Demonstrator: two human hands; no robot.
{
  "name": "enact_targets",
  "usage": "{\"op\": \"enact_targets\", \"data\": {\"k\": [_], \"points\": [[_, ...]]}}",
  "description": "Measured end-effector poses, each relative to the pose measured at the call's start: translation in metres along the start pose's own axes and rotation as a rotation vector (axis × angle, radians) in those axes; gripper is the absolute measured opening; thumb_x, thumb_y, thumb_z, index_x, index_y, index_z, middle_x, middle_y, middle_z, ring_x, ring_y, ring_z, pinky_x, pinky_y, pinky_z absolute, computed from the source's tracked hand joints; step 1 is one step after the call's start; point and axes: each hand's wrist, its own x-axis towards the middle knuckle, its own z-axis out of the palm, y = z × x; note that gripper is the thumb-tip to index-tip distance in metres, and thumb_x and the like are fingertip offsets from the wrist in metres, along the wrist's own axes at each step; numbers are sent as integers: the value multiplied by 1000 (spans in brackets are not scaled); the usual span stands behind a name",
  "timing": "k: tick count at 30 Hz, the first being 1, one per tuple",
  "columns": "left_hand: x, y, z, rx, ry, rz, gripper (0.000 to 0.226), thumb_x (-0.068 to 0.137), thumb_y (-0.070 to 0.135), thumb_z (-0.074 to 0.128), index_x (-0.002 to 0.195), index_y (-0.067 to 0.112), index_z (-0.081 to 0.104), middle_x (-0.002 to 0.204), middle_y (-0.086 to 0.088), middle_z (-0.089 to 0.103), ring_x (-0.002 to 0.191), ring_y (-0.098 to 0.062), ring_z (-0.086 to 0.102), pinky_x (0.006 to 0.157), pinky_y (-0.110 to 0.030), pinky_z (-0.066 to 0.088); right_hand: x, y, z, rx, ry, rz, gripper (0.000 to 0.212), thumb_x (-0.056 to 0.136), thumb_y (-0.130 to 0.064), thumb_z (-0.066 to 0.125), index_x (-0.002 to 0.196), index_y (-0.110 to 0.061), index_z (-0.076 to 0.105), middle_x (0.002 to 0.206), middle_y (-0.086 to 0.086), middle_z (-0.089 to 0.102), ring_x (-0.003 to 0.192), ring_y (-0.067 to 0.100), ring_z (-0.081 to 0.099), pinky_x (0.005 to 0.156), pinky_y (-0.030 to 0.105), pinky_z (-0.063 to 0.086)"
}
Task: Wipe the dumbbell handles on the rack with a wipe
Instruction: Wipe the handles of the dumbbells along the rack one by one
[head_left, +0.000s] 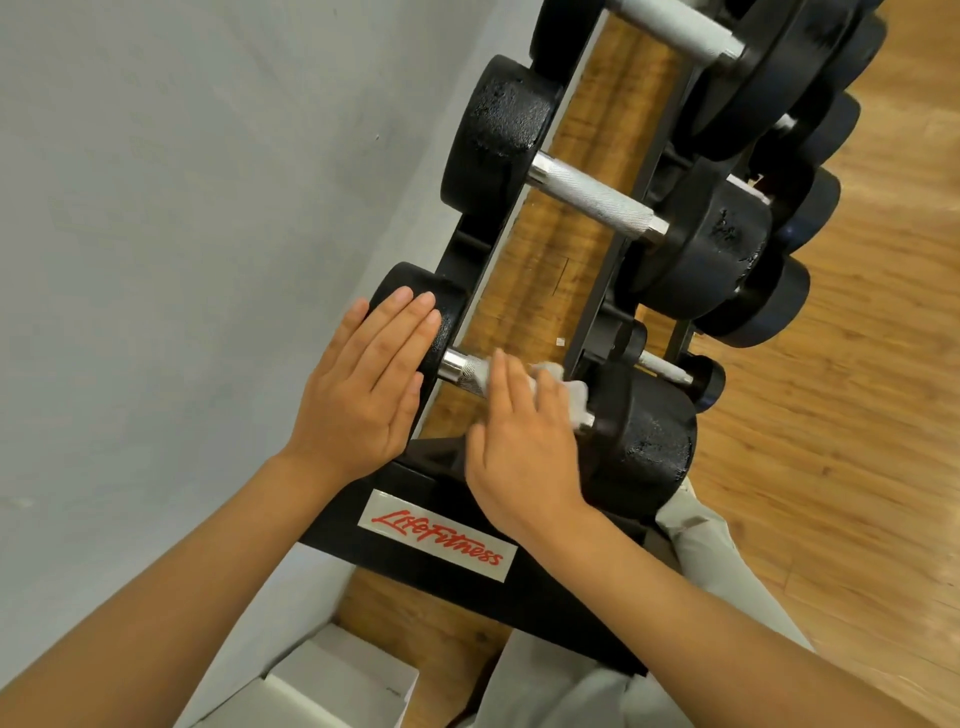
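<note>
A black dumbbell rack (457, 566) with a red-lettered label holds several dumbbells. On the nearest dumbbell, my left hand (363, 384) lies flat with straight fingers against the left black head (410, 291). My right hand (519, 441) wraps a white wipe (566, 389) around the knurled metal handle (465, 371) and covers most of it. The right head (649, 441) sits just beyond my fingers. A second dumbbell's bare handle (597, 200) lies higher on the rack, and a third dumbbell's handle (675, 26) at the top.
A pale grey wall (182, 208) runs along the left, close to the rack. Wooden floor (857, 415) spreads to the right. Smaller dumbbells (779, 301) sit on the rack's right side. White boxes (337, 680) stand on the floor below, and my grey trouser leg (701, 545) is beside the rack.
</note>
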Motion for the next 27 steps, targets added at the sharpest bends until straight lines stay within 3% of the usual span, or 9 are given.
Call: {"op": "enact_targets", "data": {"k": [6,8,11,14,16,20,24,27], "points": [[0,0,-3,3,-21,1,43,105,15,31,143,-3,39,148,-21,43,142,-34,35,123,-43,17,10,1,-3,95,-60,-153,61,90,-23,34,147,-1,37,148,14,44,136,29,40,117,39,24],[0,0,-3,9,-23,-1,44,104,15,32,144,-3,38,148,-21,42,142,-34,34,123,-43,17,-2,17,-9,58,-42,-113,57,92,-17,49,147,-5,39,145,11,48,131,28,46,112,39,33],[1,5,-4,28,-27,-28,43,106,17,30,144,-2,39,149,-20,42,143,-34,33,123,-43,16,-8,25,-21,23,-73,-67,71,84,-3,66,148,-7,37,145,10,49,128,30,50,103,41,44],[2,15,-3,57,-38,-88,45,107,20,28,145,-2,39,151,-20,41,144,-33,31,123,-43,15,0,24,-37,7,-240,-75,75,96,-1,50,156,-17,9,162,1,18,146,21,22,115,32,26],[1,20,-4,73,-38,-129,46,108,21,26,146,-2,39,152,-19,40,145,-33,30,123,-42,14,10,21,-41,35,-310,-86,75,97,0,45,157,-20,5,163,-3,11,148,17,16,117,29,19],[0,28,-3,94,-54,-186,47,109,22,23,147,-1,38,154,-19,38,146,-32,28,123,-42,15,31,13,-30,151,-263,-216,71,91,6,55,153,-16,27,156,4,35,138,23,41,113,38,36],[0,38,-2,100,-80,-273,50,109,24,18,149,0,35,156,-17,34,148,-31,25,124,-41,14,39,23,-38,152,-264,-252,57,93,2,55,146,-14,42,141,9,53,126,26,53,104,38,44],[0,44,-1,112,-78,-319,51,108,24,17,150,1,33,158,-16,31,149,-30,22,124,-38,9,23,45,-64,229,-148,-339,45,92,4,58,135,-7,55,127,15,63,117,31,60,99,44,50]]}}
